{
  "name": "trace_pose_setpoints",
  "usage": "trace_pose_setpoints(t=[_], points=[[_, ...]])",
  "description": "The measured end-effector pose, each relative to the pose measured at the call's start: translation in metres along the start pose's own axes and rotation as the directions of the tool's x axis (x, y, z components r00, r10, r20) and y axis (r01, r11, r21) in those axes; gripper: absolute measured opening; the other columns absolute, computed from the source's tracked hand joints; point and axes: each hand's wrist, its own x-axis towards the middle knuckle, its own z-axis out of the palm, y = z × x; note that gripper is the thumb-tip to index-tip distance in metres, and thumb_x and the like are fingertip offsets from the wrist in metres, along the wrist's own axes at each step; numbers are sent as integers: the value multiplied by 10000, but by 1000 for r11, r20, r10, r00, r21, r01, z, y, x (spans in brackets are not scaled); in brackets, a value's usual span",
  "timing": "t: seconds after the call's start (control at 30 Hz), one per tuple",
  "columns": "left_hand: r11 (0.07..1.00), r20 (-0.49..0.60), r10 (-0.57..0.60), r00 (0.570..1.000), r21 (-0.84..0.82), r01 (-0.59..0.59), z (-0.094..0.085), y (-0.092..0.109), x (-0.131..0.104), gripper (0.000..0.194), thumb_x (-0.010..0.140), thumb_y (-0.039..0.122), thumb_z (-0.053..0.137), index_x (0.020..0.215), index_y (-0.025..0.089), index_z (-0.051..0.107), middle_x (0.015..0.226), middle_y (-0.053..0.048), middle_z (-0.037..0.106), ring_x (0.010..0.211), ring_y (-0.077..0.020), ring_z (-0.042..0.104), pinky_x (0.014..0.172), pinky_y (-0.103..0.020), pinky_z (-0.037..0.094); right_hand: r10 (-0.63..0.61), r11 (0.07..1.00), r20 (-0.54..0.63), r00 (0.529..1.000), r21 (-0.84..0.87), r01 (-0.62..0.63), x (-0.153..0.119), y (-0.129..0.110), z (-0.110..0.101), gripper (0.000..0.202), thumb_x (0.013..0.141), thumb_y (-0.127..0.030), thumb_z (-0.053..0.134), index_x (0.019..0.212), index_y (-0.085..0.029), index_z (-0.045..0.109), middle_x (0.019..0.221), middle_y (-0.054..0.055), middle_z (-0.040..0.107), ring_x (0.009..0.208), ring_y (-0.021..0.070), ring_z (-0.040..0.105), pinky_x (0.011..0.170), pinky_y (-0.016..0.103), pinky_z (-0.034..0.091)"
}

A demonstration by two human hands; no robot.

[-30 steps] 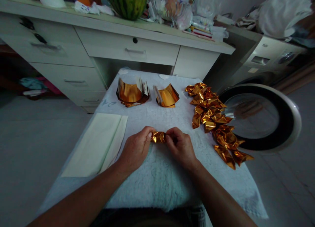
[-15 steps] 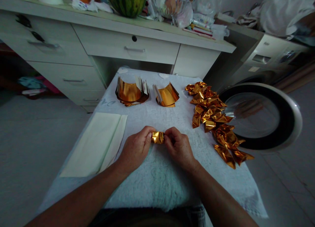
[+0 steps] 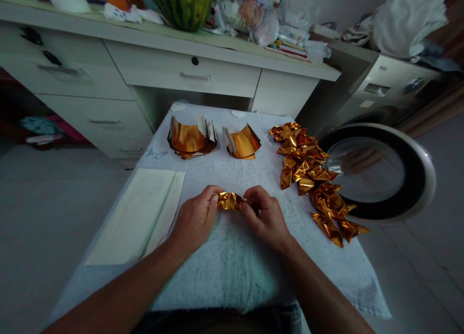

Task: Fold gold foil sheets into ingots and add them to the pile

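A small shiny gold foil piece (image 3: 229, 201) is stretched between my two hands over the cloth-covered table (image 3: 232, 261). Its left end is pinched by my left hand (image 3: 197, 217), thumb on top. My right hand (image 3: 264, 217) pinches the right end between thumb and fingers. Beyond the hands stand two curved stacks of gold sheets, a larger one (image 3: 186, 138) on the left and a smaller one (image 3: 243, 141) beside it. Folded gold foil pieces (image 3: 302, 160) lie in a heap along the table's right side.
Folded pale paper (image 3: 134, 215) lies at the table's left. Behind stands a white drawer counter (image 3: 181, 73) with a watermelon (image 3: 181, 5) and plastic bags on top. At the right, a washing machine's round door (image 3: 418, 172) hangs open next to the table.
More of the gold foil piece shows between my hands, which are slightly farther apart. The fingers of my right hand have shifted on its end. The whole view has moved a little.
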Motion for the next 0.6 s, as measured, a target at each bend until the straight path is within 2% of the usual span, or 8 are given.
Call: trace_pose_setpoints(t=[0.13, 0.27, 0.37, 0.47, 0.5, 0.6], points=[[994, 17, 11, 1000, -107, -10, -2, 1, -3, 278, 1012, 355, 335, 1132, 212, 541, 718, 22, 619, 654, -162, 630, 605, -273, 438, -79, 995, 9, 997, -62, 79, 2, 1, -6, 62, 850, -179, 483, 859, -209, 537, 635, -52, 522, 535, 92, 468, 523, 201, 356], [976, 28, 67, 997, -207, -60, -3, 2, -4, 340, 1008, 391, 321, 1250, 196, 459, 685, 48, 551, 589, -150, 562, 595, -278, 430, -78, 984, -114, 990, -167, 58, 4, 3, -24, 86, 865, -194, 478, 906, -207, 552, 650, -43, 539, 535, 98, 479, 520, 207, 355], [975, 54, 80, 995, -211, -67, -4, 2, -4, 337, 1007, 398, 333, 1250, 196, 449, 706, 46, 548, 615, -151, 554, 615, -283, 426, -64, 953, -287, 956, -301, -27, 3, 6, -52, 90, 852, -205, 499, 928, -206, 547, 616, -49, 516, 515, 108, 473, 509, 215, 347], [980, 89, 71, 993, -193, -53, -4, 0, -4, 339, 1006, 414, 353, 1250, 201, 452, 705, 54, 535, 624, -150, 554, 621, -282, 415, -83, 851, -457, 886, -495, -175, 1, 10, -89, 148, 832, -234, 527, 967, -197, 576, 595, -45, 522, 508, 125, 481, 540, 242, 359], [981, 95, 67, 993, -185, -49, -4, 0, -4, 340, 1006, 417, 354, 1249, 202, 453, 701, 57, 528, 623, -149, 552, 621, -282, 412, -83, 808, -494, 865, -541, -232, 0, 11, -101, 175, 832, -252, 535, 988, -194, 589, 596, -37, 537, 515, 136, 491, 548, 252, 356], [985, 104, 59, 993, -165, -41, -4, 0, -5, 338, 1005, 414, 347, 1243, 204, 463, 689, 64, 511, 613, -148, 545, 620, -279, 408, -102, 699, -524, 846, -642, -313, -2, 17, -131, 193, 833, -285, 533, 970, -180, 620, 674, 20, 614, 573, 164, 527, 581, 279, 358]])
